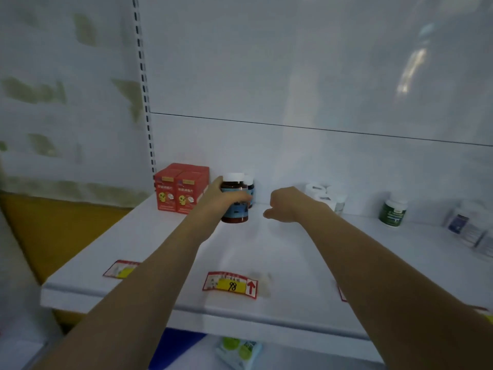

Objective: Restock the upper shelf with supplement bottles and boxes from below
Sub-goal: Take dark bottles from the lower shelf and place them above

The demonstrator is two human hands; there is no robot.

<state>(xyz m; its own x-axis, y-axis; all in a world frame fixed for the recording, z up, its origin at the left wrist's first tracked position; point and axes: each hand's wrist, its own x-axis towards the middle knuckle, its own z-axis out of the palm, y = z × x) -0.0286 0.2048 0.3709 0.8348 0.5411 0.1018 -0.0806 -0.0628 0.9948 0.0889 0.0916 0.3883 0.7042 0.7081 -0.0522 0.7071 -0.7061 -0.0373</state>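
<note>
My left hand (pixel 213 200) is wrapped around a brown supplement bottle (pixel 234 206) with a white cap and blue label, standing on the white upper shelf (pixel 280 252). A second matching bottle (pixel 250 188) stands right behind it. Red supplement boxes (pixel 180 189) sit to the left at the shelf's back. My right hand (pixel 282 206) hovers over the shelf just right of the bottle, fingers curled loosely, holding nothing.
White bottles (pixel 322 194) stand at the back behind my right wrist, a green-labelled white bottle (pixel 392 212) further right, and clear packets (pixel 464 225) at the far right. Price tags (pixel 230 284) line the shelf's front edge. A green-white pack (pixel 238 349) lies on the lower shelf.
</note>
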